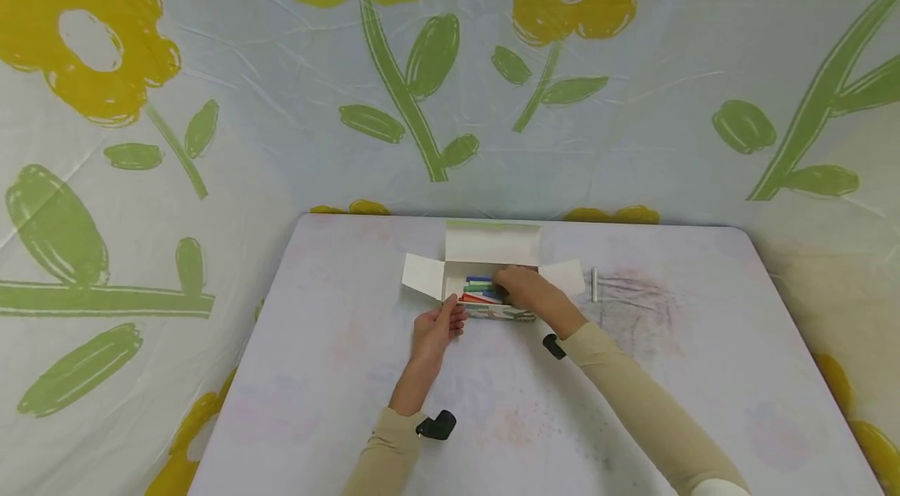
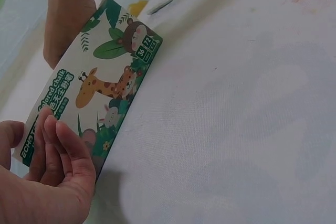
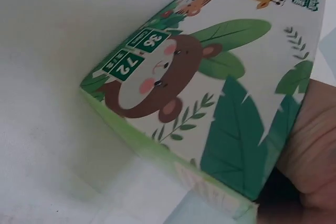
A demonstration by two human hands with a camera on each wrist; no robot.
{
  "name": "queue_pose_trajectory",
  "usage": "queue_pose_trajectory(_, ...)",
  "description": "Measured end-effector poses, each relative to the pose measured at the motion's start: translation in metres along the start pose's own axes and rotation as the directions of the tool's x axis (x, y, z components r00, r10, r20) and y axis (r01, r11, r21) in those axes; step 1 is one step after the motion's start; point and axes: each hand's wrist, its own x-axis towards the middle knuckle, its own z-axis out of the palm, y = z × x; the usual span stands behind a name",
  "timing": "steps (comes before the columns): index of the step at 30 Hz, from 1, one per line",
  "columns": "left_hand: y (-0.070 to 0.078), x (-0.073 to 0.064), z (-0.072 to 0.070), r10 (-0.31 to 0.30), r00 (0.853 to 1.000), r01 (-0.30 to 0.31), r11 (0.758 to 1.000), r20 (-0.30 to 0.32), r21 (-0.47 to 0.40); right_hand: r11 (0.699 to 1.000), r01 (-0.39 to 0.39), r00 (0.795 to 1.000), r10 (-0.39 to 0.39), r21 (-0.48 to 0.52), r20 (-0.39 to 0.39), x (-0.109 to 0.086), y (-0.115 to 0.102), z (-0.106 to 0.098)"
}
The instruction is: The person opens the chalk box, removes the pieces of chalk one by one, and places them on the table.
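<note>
A printed cardboard chalk box (image 2: 105,85) stands on the table with its top flaps folded out. Inside it, in the head view, lie blue, green and red chalk sticks (image 1: 480,288). My left hand (image 1: 432,330) grips the box at its front left corner, thumb at the rim and fingers against the printed front panel. From the right, my right hand (image 1: 526,291) reaches down into the box over the chalk; its fingertips are hidden behind the box wall, so I cannot tell what they hold. The right wrist view shows the bear-printed front panel (image 3: 173,77) beside that hand.
A single white chalk stick (image 1: 594,285) lies on the table right of the box, beside dark and reddish smudges (image 1: 636,297). The white lid flap (image 1: 492,243) stands up at the back. Flower-printed cloth (image 1: 295,90) hangs behind the table (image 1: 316,371).
</note>
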Motion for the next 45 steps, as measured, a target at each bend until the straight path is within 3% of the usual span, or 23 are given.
queue_pose_trajectory(5,0.002,0.000,0.001,-0.017,1.000,0.017,1.000,0.002,-0.001,0.996,0.029,0.999,-0.033,0.082,0.042,-0.002,0.007,-0.004)
queue_pose_trajectory(8,0.004,-0.001,0.001,-0.025,1.000,0.025,1.000,0.004,-0.012,0.983,0.069,0.997,-0.075,0.171,0.027,-0.005,0.011,-0.010)
queue_pose_trajectory(14,0.007,-0.003,0.002,-0.038,0.999,0.038,0.998,0.015,-0.056,0.900,0.164,0.986,-0.143,0.404,-0.083,-0.015,0.022,-0.021)
queue_pose_trajectory(17,0.008,-0.002,0.003,-0.044,0.999,0.045,0.998,0.015,-0.054,0.869,0.156,0.986,-0.106,0.471,-0.131,-0.021,0.032,-0.025)
queue_pose_trajectory(22,0.010,0.001,0.003,-0.056,0.998,0.056,0.996,0.011,-0.065,0.850,0.111,0.980,-0.009,0.516,-0.197,-0.032,0.042,-0.034)
queue_pose_trajectory(33,0.016,0.010,-0.003,-0.127,0.991,0.130,0.987,0.030,-0.091,0.807,0.055,0.913,0.198,0.589,-0.356,-0.058,0.067,-0.049)
queue_pose_trajectory(39,0.015,0.014,-0.004,-0.155,0.983,0.161,0.985,0.095,-0.060,0.727,0.020,0.866,0.331,0.686,-0.376,-0.075,0.078,-0.054)
queue_pose_trajectory(45,0.014,0.015,-0.004,-0.145,0.982,0.155,0.985,0.125,-0.080,0.584,0.045,0.838,0.420,0.810,-0.350,-0.088,0.092,-0.053)
